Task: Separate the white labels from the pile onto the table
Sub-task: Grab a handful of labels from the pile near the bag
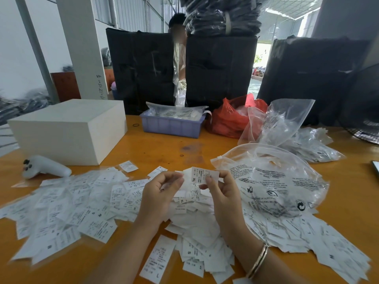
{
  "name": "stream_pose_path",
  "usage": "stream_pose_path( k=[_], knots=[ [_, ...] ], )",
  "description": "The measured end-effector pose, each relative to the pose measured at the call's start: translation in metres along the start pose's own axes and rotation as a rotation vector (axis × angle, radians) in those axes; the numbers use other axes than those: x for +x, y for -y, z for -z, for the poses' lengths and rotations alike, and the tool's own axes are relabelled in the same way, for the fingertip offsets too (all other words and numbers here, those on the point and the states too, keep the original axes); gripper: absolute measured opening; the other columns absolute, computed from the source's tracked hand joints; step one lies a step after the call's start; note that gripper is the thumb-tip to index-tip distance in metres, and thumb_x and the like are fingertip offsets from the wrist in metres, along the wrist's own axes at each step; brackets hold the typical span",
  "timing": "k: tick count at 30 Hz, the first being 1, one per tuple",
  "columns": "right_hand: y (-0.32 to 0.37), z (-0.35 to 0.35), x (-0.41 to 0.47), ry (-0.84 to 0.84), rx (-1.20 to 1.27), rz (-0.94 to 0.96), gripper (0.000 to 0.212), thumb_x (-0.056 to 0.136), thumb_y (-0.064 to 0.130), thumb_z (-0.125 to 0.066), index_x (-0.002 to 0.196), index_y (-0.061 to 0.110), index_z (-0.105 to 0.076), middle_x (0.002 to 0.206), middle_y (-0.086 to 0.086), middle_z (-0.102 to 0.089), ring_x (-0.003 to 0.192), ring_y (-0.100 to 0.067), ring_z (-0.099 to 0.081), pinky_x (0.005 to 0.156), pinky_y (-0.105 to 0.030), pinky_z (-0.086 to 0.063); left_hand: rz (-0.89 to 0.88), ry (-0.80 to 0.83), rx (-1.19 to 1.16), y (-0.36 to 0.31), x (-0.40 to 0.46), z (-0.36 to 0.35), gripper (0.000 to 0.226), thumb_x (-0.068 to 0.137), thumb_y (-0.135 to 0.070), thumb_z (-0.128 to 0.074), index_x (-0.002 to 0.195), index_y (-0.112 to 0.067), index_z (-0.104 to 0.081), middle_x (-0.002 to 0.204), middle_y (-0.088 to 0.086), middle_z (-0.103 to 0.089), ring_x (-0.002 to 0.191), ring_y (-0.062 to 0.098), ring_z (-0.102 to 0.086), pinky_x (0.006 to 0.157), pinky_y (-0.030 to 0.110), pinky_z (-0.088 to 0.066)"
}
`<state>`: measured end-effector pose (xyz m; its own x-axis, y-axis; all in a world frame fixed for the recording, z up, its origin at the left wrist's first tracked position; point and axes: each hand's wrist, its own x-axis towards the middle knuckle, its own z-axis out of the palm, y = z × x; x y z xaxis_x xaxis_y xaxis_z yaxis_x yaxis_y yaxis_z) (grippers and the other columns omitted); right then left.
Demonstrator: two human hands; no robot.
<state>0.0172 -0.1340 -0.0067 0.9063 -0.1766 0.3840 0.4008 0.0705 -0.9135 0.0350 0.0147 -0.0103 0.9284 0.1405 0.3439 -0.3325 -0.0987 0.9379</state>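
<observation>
The orange worktop (155, 144) carries a spread of white labels (67, 203), a white box (69, 130), a white controller (46, 167), a lilac bin (172, 125), a red bag (227, 119) and clear plastic bags (272, 179).

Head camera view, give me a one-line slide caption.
Both hands, left hand and right hand, pinch a white XL label above the white label pile.
</observation>
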Motion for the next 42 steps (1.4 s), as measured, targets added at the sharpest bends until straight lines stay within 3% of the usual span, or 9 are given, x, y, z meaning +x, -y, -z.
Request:
stream_pose_path(
  k=[8, 15, 18, 22, 25, 29, 34, 39, 42],
  knots=[
    [-0.004, -0.004, -0.002, 0.040, -0.199, 0.001, 0.007, 0.092, 0.026, -0.059, 0.088, 0.030, -0.054, 0.076, -0.008, -0.070, 0.077, -0.040, -0.063, 0.067, -0.054, -0.050, 0.007, -0.010, -0.007, -0.001, -0.001, 0.000, 0.005, 0.085, -0.025, -0.069, 0.088, -0.028, -0.071, 0.087, -0.021, -0.071, 0.083, -0.007, -0.064, 0.066, 0.009, -0.050],
    [-0.004, -0.003, -0.002, 0.133, -0.289, 0.046, 0.011, 0.092, 0.016, -0.060, 0.090, 0.027, -0.056, 0.063, 0.004, -0.065, 0.050, -0.008, -0.051, 0.047, -0.028, -0.038, 0.028, 0.031, -0.055, -0.007, -0.003, 0.000, 0.011, 0.076, -0.039, -0.068, 0.082, -0.031, -0.071, 0.081, -0.019, -0.072, 0.078, -0.006, -0.065, 0.061, 0.008, -0.049],
    [-0.002, -0.004, -0.005, 0.159, -0.310, 0.053, 0.013, 0.094, 0.015, -0.056, 0.094, 0.028, -0.057, 0.078, -0.005, -0.067, 0.067, -0.024, -0.061, 0.062, -0.043, -0.048, 0.053, 0.096, -0.037, -0.007, -0.004, 0.000, 0.006, 0.079, -0.034, -0.069, 0.079, -0.029, -0.072, 0.078, -0.013, -0.073, 0.073, -0.001, -0.067, 0.060, 0.010, -0.049],
    [-0.004, -0.004, -0.003, 0.223, -0.503, 0.108, 0.029, 0.099, 0.019, -0.046, 0.112, 0.043, -0.054, 0.088, 0.013, -0.067, 0.085, -0.002, -0.059, 0.078, -0.027, -0.048, 0.076, 0.150, -0.016, -0.006, -0.004, 0.001, 0.003, 0.081, -0.026, -0.072, 0.079, -0.027, -0.073, 0.076, -0.007, -0.073, 0.071, 0.004, -0.068, 0.060, 0.012, -0.051],
    [-0.008, -0.005, -0.001, 0.277, -0.626, 0.120, 0.035, 0.101, 0.027, -0.039, 0.134, 0.037, -0.047, 0.106, 0.011, -0.066, 0.104, -0.009, -0.055, 0.098, -0.038, -0.039, 0.047, 0.159, 0.041, -0.007, -0.003, 0.003, 0.006, 0.076, -0.037, -0.072, 0.078, -0.031, -0.072, 0.077, -0.011, -0.072, 0.073, 0.002, -0.067, 0.060, 0.011, -0.050],
    [-0.010, -0.006, -0.004, 0.404, -0.679, 0.155, 0.044, 0.091, 0.054, -0.018, 0.135, 0.052, -0.025, 0.105, 0.025, -0.051, 0.107, 0.004, -0.042, 0.098, -0.020, -0.020, 0.031, 0.130, 0.061, -0.007, -0.003, 0.004, 0.027, 0.066, -0.054, -0.067, 0.080, -0.032, -0.072, 0.080, -0.014, -0.072, 0.077, -0.002, -0.066, 0.060, 0.008, -0.048],
    [-0.011, -0.005, -0.005, 0.491, -0.728, 0.129, 0.055, 0.084, 0.067, -0.007, 0.137, 0.056, -0.008, 0.114, 0.034, -0.035, 0.119, 0.010, -0.027, 0.096, -0.010, -0.006, 0.010, 0.118, 0.132, -0.002, -0.002, 0.005, 0.007, 0.082, -0.036, -0.069, 0.081, -0.030, -0.071, 0.081, -0.014, -0.072, 0.080, -0.001, -0.066, 0.064, 0.011, -0.051],
    [0.005, -0.003, 0.000, 0.273, -0.714, 0.200, 0.053, 0.089, 0.062, -0.017, 0.139, 0.044, -0.023, 0.123, 0.029, -0.033, 0.113, 0.023, -0.023, 0.099, -0.013, -0.014, -0.041, -0.164, 0.285, -0.002, 0.004, 0.011, 0.007, 0.084, -0.033, -0.068, 0.079, -0.029, -0.066, 0.071, -0.018, -0.068, 0.072, -0.006, -0.062, 0.054, 0.008, -0.045],
    [0.018, 0.013, 0.022, -0.012, -0.704, 0.262, 0.040, 0.094, 0.034, -0.041, 0.131, 0.025, -0.050, 0.118, 0.010, -0.051, 0.111, -0.006, -0.045, 0.097, -0.031, -0.038, -0.050, -0.280, 0.508, 0.001, 0.009, 0.019, 0.012, 0.086, -0.035, -0.066, 0.092, -0.025, -0.066, 0.083, -0.011, -0.067, 0.070, -0.001, -0.057, 0.058, 0.021, -0.046]
  ],
)
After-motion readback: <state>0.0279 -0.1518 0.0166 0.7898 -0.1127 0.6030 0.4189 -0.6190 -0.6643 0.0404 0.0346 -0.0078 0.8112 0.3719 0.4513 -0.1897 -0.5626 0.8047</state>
